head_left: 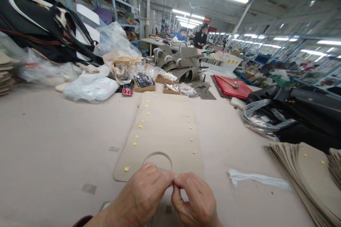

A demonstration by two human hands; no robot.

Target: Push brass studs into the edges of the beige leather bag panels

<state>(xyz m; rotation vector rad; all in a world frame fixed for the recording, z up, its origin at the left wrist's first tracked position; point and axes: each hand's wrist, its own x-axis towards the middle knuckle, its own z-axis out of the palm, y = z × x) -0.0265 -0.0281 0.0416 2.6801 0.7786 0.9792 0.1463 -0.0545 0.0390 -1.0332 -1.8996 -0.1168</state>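
Observation:
A thin beige strap arches in a loop above my left hand, whose fingers are pinched on it. My right hand is also closed, its thumb and forefinger meeting my left fingertips at the strap's end. Whatever small piece may sit between the fingertips is hidden. Under and beyond the loop lies a flat beige panel, apparently a bag piece on a stack. Small metal studs run down its right side, and yellow tabs down its left.
Beige panels are piled at the right, near a white cloth strip and a black bag. A red board carries a hammer. Small boxes of hardware and grey straps stand behind. A person is far off.

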